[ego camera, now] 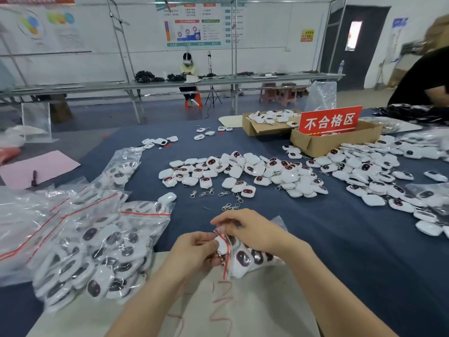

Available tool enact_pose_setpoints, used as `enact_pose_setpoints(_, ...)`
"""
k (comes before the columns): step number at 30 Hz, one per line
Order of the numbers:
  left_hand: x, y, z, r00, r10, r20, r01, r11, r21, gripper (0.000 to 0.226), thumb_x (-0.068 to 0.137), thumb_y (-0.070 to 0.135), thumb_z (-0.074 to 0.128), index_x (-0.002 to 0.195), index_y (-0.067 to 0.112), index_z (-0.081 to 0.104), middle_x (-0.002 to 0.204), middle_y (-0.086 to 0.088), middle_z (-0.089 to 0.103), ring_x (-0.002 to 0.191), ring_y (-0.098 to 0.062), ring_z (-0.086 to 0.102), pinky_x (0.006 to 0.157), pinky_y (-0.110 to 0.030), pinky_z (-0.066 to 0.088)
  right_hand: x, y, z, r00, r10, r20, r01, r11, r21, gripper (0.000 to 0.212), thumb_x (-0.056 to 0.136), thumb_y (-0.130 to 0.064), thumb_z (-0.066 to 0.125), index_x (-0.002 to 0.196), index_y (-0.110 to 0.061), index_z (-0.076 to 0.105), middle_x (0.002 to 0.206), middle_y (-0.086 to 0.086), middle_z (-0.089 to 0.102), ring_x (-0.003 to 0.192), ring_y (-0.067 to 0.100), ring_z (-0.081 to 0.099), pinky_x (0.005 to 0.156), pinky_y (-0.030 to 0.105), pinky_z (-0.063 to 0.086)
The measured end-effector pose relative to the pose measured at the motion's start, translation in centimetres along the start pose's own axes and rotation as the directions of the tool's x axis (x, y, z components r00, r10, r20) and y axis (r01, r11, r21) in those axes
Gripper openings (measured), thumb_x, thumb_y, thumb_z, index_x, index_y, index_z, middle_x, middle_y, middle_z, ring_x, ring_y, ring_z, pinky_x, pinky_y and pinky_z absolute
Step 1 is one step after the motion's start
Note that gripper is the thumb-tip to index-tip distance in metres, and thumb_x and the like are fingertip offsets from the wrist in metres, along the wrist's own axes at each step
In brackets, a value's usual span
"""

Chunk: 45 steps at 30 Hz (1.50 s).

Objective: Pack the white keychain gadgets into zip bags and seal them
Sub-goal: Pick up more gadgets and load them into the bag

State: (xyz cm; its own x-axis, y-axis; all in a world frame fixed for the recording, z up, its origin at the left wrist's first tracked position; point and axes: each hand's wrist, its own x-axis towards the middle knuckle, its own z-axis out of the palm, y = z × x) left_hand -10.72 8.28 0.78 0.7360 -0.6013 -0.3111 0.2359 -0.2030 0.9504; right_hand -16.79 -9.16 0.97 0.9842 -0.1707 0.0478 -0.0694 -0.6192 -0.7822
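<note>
1. Desk (pixel 340 251): a blue-covered work surface that carries everything listed below. A pale paper sheet (pixel 255 307) lies at its near edge, beneath the forearms.
2. Filled bags (pixel 92 251): a heap of clear bags with red strips at the near left, each packed with gadgets.
3. White keychain gadgets (pixel 243 173): loose stock spread over the middle and right of the desk, well apart from the hands.
4. Cardboard boxes (pixel 335 142): two open boxes at the far right, with a red sign (pixel 329 121) standing in the nearer one.
5. Zip bag (pixel 245 261): held between both hands over the paper sheet and already full of gadgets, with its red-striped mouth on the left-hand side. The film is probably thin, soft and slippery, and the hard, light gadgets make a lumpy load that sags. The best hold is likely a pinch on the strip itself, clear of the bulge. A metal ring near the mouth could block the seal.
6. Right hand (pixel 250 229): the fingers are curled over the upper end of the mouth, pinching the film.
7. Left hand (pixel 194 251): the fingers are curled and grip the lower part of the mouth, beside the ring.
8. Metal clasps (pixel 206 193): loose on the desk, between the hands and the loose gadgets.
</note>
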Motion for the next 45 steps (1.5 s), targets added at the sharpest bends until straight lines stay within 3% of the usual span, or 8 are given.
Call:
enact_pose_setpoints(11,0.0,-1.5,0.1,0.976,0.192,-0.104,-0.157,0.948,0.275,0.028,0.096,-0.003,0.046,0.095,0.011,0.070,0.070,0.001,0.076,0.060,-0.012,0.069,0.063,-0.029,0.055,0.2,-0.3,0.5,1.000,-0.017,0.002,0.017,1.000,0.020,0.019,0.096,-0.036,0.065,0.114,-0.040,0.070,0.102,-0.017,0.069,0.090,-0.003,0.063,0.076,0.013,0.047)
enact_pose_setpoints(14,0.4,-2.2,-0.7,0.949,0.263,-0.176,-0.197,0.926,0.322,0.028,0.096,-0.001,0.046,0.095,0.018,0.067,0.076,0.003,0.076,0.067,-0.015,0.070,0.072,-0.036,0.058,0.2,-0.2,-0.2,0.990,-0.010,-0.144,0.020,0.997,0.071,0.021,0.099,-0.037,0.060,0.118,-0.041,0.067,0.108,-0.019,0.070,0.101,-0.003,0.063,0.091,0.021,0.052)
enact_pose_setpoints(19,1.6,-2.5,-1.2,0.924,0.282,-0.256,-0.256,0.958,0.131,0.027,0.099,-0.003,0.046,0.096,0.015,0.066,0.082,-0.002,0.070,0.058,-0.013,0.062,0.055,-0.028,0.055,0.8,0.4,-2.3,0.917,0.106,-0.385,-0.019,0.974,0.225,0.019,0.099,-0.040,0.057,0.113,-0.050,0.066,0.106,-0.020,0.069,0.101,-0.009,0.061,0.086,0.016,0.044)
enact_pose_setpoints(23,3.2,-2.4,-0.7,0.891,0.345,-0.294,-0.300,0.935,0.187,0.025,0.101,0.008,0.051,0.100,0.026,0.067,0.095,0.002,0.071,0.075,-0.010,0.070,0.075,-0.033,0.057,2.0,1.9,-3.4,0.862,0.247,-0.443,-0.098,0.938,0.332,0.024,0.099,-0.034,0.054,0.119,-0.042,0.066,0.112,-0.015,0.066,0.109,-0.001,0.059,0.082,0.017,0.041)
enact_pose_setpoints(27,5.9,-1.6,0.0,0.824,0.497,-0.271,-0.342,0.819,0.461,0.024,0.102,0.010,0.049,0.108,0.028,0.064,0.106,0.002,0.066,0.077,-0.010,0.058,0.073,-0.027,0.043,3.0,3.7,-4.1,0.816,0.306,-0.490,-0.155,0.933,0.325,0.032,0.099,-0.023,0.048,0.124,-0.032,0.065,0.116,-0.013,0.064,0.110,0.003,0.059,0.079,0.015,0.039)
enact_pose_setpoints(35,12.2,0.3,1.4,0.821,0.536,-0.196,-0.261,0.659,0.705,0.034,0.101,0.036,0.055,0.133,0.025,0.058,0.139,-0.001,0.053,0.130,-0.022,0.046,0.110,-0.043,0.037,5.3,6.9,-5.2,0.801,0.339,-0.494,-0.302,0.940,0.156,0.034,0.100,-0.024,0.052,0.133,-0.023,0.062,0.128,-0.003,0.060,0.114,0.010,0.052,0.092,0.023,0.035)
enact_pose_setpoints(41,16.0,0.5,1.8,0.842,0.523,-0.132,-0.099,0.390,0.915,0.068,0.098,0.063,0.044,0.157,0.030,0.029,0.167,-0.015,0.012,0.154,-0.035,0.009,0.122,-0.053,0.011,6.1,7.7,-5.4,0.821,0.350,-0.451,-0.346,0.933,0.094,0.030,0.101,-0.028,0.049,0.128,-0.027,0.064,0.116,-0.007,0.066,0.110,0.013,0.058,0.097,0.031,0.045)
enact_pose_setpoints(45,17.2,0.8,1.8,0.850,0.497,-0.174,-0.032,0.379,0.925,0.056,0.100,0.059,0.040,0.147,0.029,0.044,0.160,-0.011,0.035,0.150,-0.034,0.024,0.122,-0.055,0.016,6.1,7.9,-5.2,0.830,0.339,-0.442,-0.348,0.935,0.065,0.029,0.101,-0.028,0.049,0.125,-0.028,0.065,0.118,-0.008,0.067,0.109,0.012,0.061,0.100,0.035,0.048)
